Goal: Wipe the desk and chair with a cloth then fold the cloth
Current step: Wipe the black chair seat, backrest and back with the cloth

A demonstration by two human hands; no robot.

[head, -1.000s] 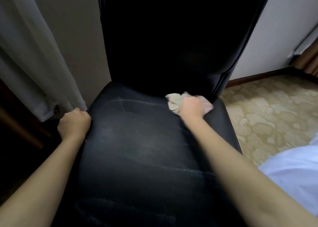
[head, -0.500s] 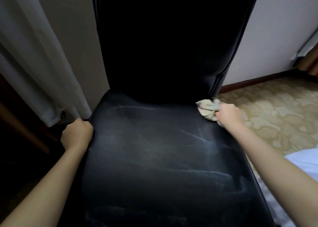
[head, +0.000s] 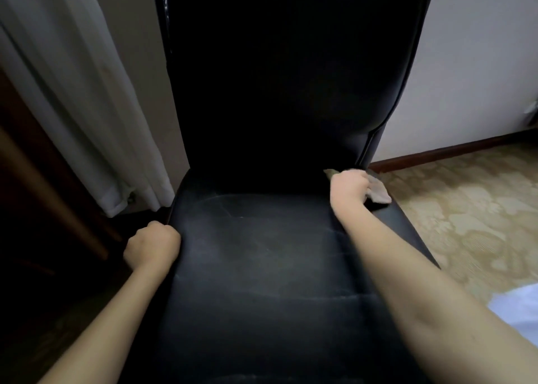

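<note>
A black leather chair [head: 262, 267] fills the middle of the view, its tall backrest rising behind the seat. Faint wipe streaks show on the seat. My right hand [head: 349, 187] presses a crumpled beige cloth [head: 378, 193] onto the seat's back right corner, where seat meets backrest; most of the cloth is hidden under the hand. My left hand [head: 152, 245] is closed around the seat's left edge, near the back. The desk is not in view.
A white curtain [head: 81, 107] hangs at the left, close to the chair's back left corner. Dark wooden furniture [head: 35, 209] stands at far left. Patterned beige carpet [head: 465, 209] lies to the right, with a wall and brown skirting behind. White fabric shows at lower right.
My right hand has slid the cloth from the middle back of the seat to its back right corner. My left hand has kept its hold on the left edge.
</note>
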